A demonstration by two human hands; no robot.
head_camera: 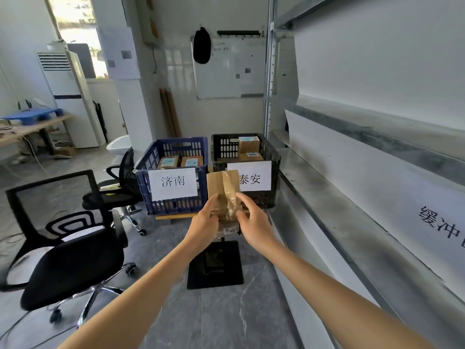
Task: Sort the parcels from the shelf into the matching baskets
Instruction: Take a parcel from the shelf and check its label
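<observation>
A person holds a brown parcel (221,185) at arm's length, its long axis upright; the left hand (204,219) and right hand (253,217) pinch its lower end from either side, fingers curled on the cardboard; it hangs before the gap between blue basket (173,206) and black basket (261,200), overlapping the black one's sign (259,176); both baskets lie straight ahead.

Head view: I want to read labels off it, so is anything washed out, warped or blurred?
In the head view the window is blown out white; the wide lens bows the shelf edges; both basket signs read sharply; tape on the parcel shines, and the small label beneath is too blurred to read.
</observation>
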